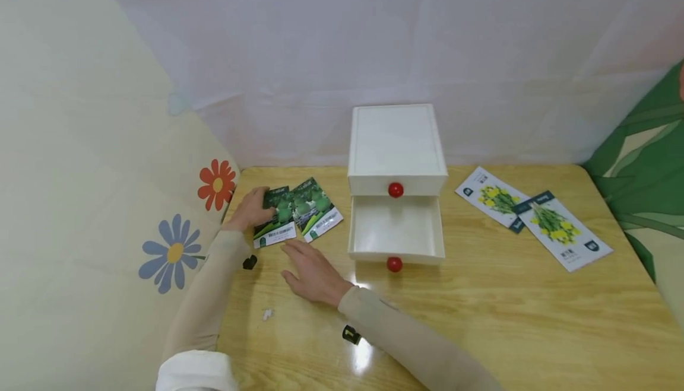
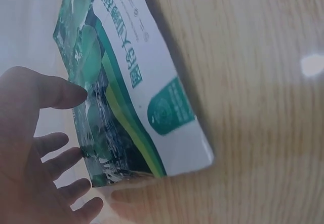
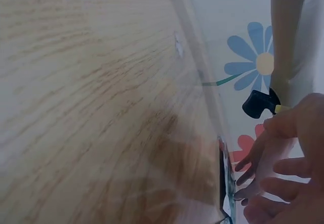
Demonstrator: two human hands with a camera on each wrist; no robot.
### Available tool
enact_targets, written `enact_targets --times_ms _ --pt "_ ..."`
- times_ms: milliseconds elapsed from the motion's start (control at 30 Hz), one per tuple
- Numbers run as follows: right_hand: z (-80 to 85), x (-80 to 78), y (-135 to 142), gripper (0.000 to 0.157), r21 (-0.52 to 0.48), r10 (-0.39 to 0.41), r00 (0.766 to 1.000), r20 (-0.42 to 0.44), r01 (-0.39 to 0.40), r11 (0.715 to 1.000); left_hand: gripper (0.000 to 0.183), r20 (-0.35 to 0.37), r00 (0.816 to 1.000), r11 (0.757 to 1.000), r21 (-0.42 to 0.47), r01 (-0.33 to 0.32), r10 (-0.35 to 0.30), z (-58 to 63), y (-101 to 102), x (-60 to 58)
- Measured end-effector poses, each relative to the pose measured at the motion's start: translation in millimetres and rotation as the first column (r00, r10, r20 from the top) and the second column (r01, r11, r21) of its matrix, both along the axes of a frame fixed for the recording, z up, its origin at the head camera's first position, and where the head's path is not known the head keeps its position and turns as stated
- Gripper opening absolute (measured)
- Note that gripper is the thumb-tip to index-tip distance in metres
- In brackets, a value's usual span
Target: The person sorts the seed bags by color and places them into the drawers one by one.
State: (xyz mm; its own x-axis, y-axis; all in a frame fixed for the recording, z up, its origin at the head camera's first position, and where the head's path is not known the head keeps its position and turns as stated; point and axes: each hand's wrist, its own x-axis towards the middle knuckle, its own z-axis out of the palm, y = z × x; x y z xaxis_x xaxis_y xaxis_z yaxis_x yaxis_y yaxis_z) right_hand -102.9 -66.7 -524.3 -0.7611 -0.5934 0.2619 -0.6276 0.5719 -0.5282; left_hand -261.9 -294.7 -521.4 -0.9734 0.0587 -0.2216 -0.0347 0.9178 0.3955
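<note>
Two green packets with round green vegetables pictured on them lie side by side at the table's left. My left hand is at the outer edge of the left packet. In the left wrist view its thumb reaches over the packet's printed face, and the spread fingers are along its edge. My right hand is held just in front of that packet's white lower end, fingers loosely extended and holding nothing. The right packet touches or slightly overlaps the left one and is not held.
A white drawer box with red knobs stands at the back middle, its lower drawer pulled out. Two white packets with yellow flowers, one farther back and one nearer, overlap at the right. A small white scrap lies near the front left.
</note>
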Motion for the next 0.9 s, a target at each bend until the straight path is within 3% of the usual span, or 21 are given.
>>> enact_targets --times_ms 367,600,900 --pt "-7.4 -10.0 -8 0.064 0.045 0.013 0.992 0.123 -0.018 0.999 0.076 -0.004 1.000 0.999 -0.027 -0.018 0.018 0.7 4 7.9" --pt "-14.9 -13.1 -10 0.065 0.070 0.003 0.990 0.139 -0.013 0.997 0.074 -0.021 1.000 0.998 -0.055 -0.007 0.005 1.2 1 10.4" --pt "-24.2 -12.1 -10 0.066 0.099 -0.004 0.992 0.127 -0.008 0.995 0.069 -0.048 0.998 0.995 -0.082 -0.052 0.048 4.2 -2 19.1"
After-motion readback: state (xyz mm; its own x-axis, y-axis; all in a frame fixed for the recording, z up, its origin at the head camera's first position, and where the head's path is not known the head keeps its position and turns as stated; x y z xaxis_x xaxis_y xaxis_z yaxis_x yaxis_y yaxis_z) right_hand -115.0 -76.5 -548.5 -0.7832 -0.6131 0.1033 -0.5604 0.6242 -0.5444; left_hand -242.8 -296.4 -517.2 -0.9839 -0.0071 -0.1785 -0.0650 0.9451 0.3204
